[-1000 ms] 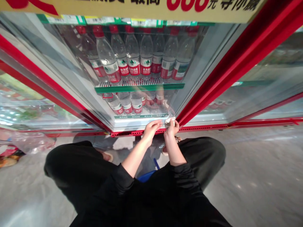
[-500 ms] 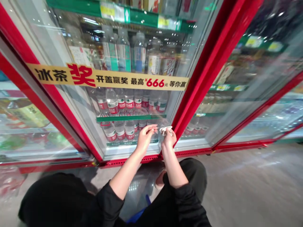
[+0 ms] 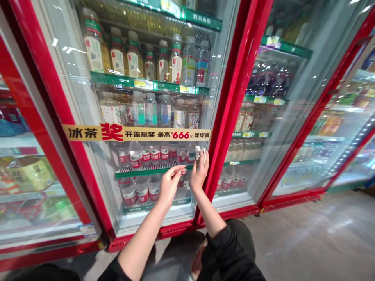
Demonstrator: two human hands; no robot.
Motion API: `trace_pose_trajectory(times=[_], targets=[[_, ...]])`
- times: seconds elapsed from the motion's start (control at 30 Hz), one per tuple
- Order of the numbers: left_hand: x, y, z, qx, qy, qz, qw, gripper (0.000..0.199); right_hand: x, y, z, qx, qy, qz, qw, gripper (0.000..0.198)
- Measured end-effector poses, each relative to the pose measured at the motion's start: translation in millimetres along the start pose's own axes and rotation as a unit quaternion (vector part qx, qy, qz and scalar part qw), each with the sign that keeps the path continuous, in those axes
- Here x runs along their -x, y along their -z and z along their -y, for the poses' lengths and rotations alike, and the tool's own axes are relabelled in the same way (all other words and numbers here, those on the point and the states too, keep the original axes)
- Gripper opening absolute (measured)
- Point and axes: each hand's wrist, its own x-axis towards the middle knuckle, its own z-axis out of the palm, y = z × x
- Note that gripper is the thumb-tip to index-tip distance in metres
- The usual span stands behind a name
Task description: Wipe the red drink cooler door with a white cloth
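Note:
My right hand (image 3: 199,171) is raised at the right side of the glass door (image 3: 164,156), fingers pointing up. A crumpled white tissue (image 3: 198,150) is under its fingertips, at the glass or very close to it. Lower and to the left, my left hand (image 3: 170,182) hovers in front of the door with thumb and fingers pinched together. Whatever may be between them is too small to name. Behind the glass stand water bottles (image 3: 136,154) with red and white labels, partly hidden by my hands.
A yellow banner strip (image 3: 137,133) runs across the door above my hands. Red door frames (image 3: 231,97) stand on both sides. More drink coolers (image 3: 304,164) line the right, over a grey floor (image 3: 316,234). Bottled tea (image 3: 95,50) fills an upper shelf.
My right hand has risen along the door with the tissue, its fingers now pointing up. My left hand stays pinched beside it. The view has tilted up, showing more upper shelves.

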Motion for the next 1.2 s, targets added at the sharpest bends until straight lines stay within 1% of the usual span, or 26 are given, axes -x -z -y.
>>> trace_pose_trajectory(times=[0.1,0.17,0.23,0.3,0.33,0.37,0.4,0.43,0.5,0.53,0.6,0.67,0.7,0.77,0.83,0.9,0.97,1.0,1.07,1.13,1.2], targets=[[-1.7,5.4,-11.1,-0.014,-0.02,0.008,1.0,0.026,2.8,-3.3,-6.8,0.037,0.026,0.016,0.999,0.058],[-4.4,8.9,-20.5,-0.027,-0.033,0.009,0.999,0.026,-12.7,-10.0,-2.9,0.06,0.04,0.011,0.997,0.06],[-10.0,12.0,-32.0,-0.041,-0.048,0.008,0.998,0.025,-44.0,-18.8,8.0,0.08,0.062,-0.004,0.995,0.063],[-19.2,14.6,-44.9,-0.057,-0.065,0.008,0.996,0.024,-86.0,-27.5,22.4,0.094,0.091,-0.03,0.991,0.062],[-25.0,15.9,-51.1,-0.065,-0.077,0.007,0.995,0.023,-107.8,-31.1,29.3,0.097,0.115,-0.033,0.988,0.064],[-31.4,17.3,-56.9,-0.075,-0.091,0.004,0.993,0.023,-128.1,-33.9,35.0,0.098,0.142,-0.035,0.984,0.067],[-38.1,18.7,-61.9,-0.084,-0.105,0.001,0.991,0.022,-145.3,-35.8,39.0,0.096,0.163,-0.05,0.981,0.072],[-44.8,20.1,-65.9,-0.094,-0.119,-0.002,0.988,0.022,-158.1,-36.9,40.8,0.092,0.182,-0.059,0.977,0.075],[-57.6,22.6,-70.5,-0.11,-0.146,-0.007,0.983,0.023,-167.8,-36.6,36.9,0.076,0.208,-0.082,0.972,0.074],[-63.4,23.5,-71.4,-0.119,-0.16,-0.01,0.98,0.024,-164.9,-35.6,31.6,0.066,0.215,-0.092,0.97,0.071],[-73.9,23.3,-71.4,-0.144,-0.194,-0.017,0.97,0.025,-149.6,-32.6,17.5,0.048,0.223,-0.118,0.966,0.067],[-83.8,20.2,-71.7,-0.185,-0.247,-0.031,0.951,0.025,-133.7,-29.8,5.6,0.038,0.222,-0.135,0.965,0.066],[-88.9,17.6,-72.7,-0.211,-0.281,-0.038,0.935,0.026,-130.0,-28.7,2.7,0.036,0.226,-0.143,0.963,0.066],[-99.4,11.0,-76.5,-0.265,-0.361,-0.046,0.893,0.03,-135.7,-27.1,4.8,0.032,0.23,-0.15,0.961,0.063],[-110.1,4.8,-81.2,-0.305,-0.441,-0.042,0.843,0.037,-157.7,-25.9,15.0,0.022,0.246,-0.171,0.954,0.06],[-119.4,0.9,-84.4,-0.328,-0.502,-0.035,0.8,0.043,-187.3,-24.6,27.2,0.019,0.272,-0.187,0.944,0.055],[-125.5,0.3,-84.7,-0.343,-0.536,-0.033,0.771,0.047,-214.2,-22.3,35.8,0.015,0.295,-0.185,0.937,0.051],[-127.2,0.9,-84.0,-0.347,-0.544,-0.033,0.763,0.049,-224.2,-20.5,37.8,0.01,0.306,-0.19,0.933,0.049],[-128.1,2.9,-81.8,-0.349,-0.55,-0.03,0.758,0.052,-234.8,-15.6,37.8,0.002,0.317,-0.203,0.926,0.047],[-127.2,4.9,-80.2,-0.348,-0.538,-0.024,0.767,0.052,-233.0,-9.7,34.1,-0.005,0.305,-0.201,0.931,0.05],[-126.1,6.1,-80.1,-0.347,-0.507,-0.015,0.789,0.05,-221.7,-4.2,29.2,-0.005,0.277,-0.162,0.947,0.048]])
